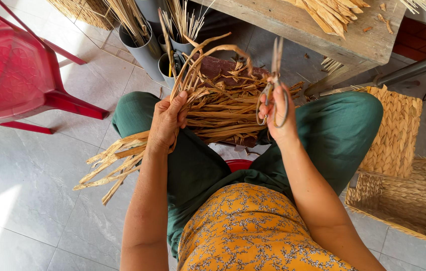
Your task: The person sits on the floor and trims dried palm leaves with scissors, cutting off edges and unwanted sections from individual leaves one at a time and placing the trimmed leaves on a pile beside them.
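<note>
Nearest us, at six o'clock, we see a yellow patterned top (253, 231) and green trousers (338, 130) over spread knees, with a bit of a red seat (238, 164) showing between them. Just beyond, our left hand (167, 123) is clamped around a bundle of dried straw strips (218, 113); its loose ends (110, 168) trail out toward eight o'clock, while other strips arch up toward twelve. Our right hand (278, 113), apart from the left and at about one o'clock from it, is closed around a pair of scissors (273, 85), fingers through the loops, blades together and pointing up. At four o'clock sits an open woven basket (414, 200), and just above it a flat woven panel (396, 133). At ten o'clock stands a red plastic chair (17, 70) on the grey tiled floor (27, 200). Farther off, at twelve, grey tubes (142, 47) hold upright reeds, and a wooden table (318, 30) at one o'clock carries more straw.
</note>
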